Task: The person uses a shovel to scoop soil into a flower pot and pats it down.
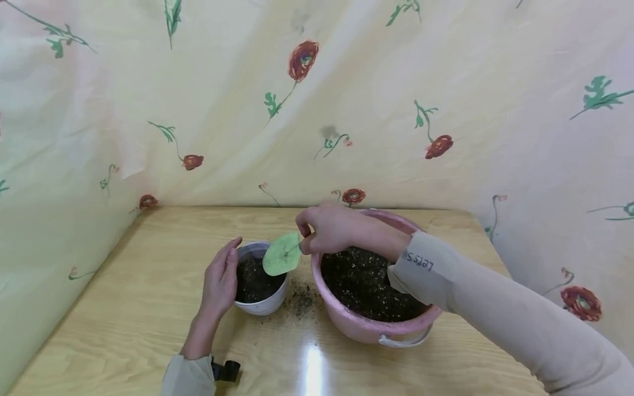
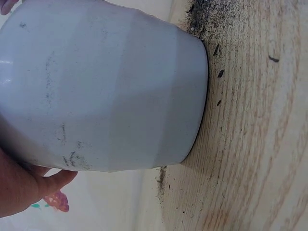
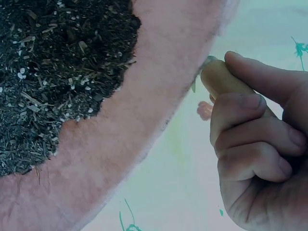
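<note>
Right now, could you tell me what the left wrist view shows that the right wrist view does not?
Only the left wrist view shows the white pot side-on, the left hand against it, and spilled soil on the table. Only the right wrist view shows the pink basin of soil and the right hand gripping a wooden handle. Both show only the flowered cloth behind.
</note>
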Tool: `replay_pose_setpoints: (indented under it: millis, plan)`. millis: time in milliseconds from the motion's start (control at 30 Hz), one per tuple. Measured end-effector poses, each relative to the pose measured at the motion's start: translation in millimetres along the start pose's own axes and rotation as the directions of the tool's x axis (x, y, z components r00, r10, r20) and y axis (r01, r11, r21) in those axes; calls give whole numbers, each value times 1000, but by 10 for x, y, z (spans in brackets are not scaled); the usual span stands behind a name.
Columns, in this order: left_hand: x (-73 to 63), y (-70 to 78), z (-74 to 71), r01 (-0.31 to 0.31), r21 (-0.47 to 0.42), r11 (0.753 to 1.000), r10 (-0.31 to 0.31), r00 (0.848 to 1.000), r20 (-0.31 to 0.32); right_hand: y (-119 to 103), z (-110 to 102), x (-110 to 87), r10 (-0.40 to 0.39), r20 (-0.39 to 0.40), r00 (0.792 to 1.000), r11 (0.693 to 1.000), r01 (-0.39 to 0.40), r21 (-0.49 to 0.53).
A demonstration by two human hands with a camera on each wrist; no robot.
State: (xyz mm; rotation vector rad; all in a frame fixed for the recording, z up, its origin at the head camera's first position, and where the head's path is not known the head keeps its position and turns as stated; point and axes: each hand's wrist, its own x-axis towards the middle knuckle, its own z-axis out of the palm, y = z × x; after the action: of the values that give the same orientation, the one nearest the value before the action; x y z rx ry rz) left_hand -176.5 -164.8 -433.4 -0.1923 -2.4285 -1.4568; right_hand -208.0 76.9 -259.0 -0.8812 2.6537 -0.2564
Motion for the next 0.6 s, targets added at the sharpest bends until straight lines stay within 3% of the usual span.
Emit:
replay_pose_setpoints:
  millis: [300, 600]
  plan:
    - [-7, -13, 4, 11, 3, 1000, -11, 1000, 5, -21, -90, -150, -7, -40, 999, 999, 9, 41]
    - [10, 11, 12, -90, 51, 995, 92, 995, -36, 83, -145, -402, -63, -157, 986, 993, 77, 86]
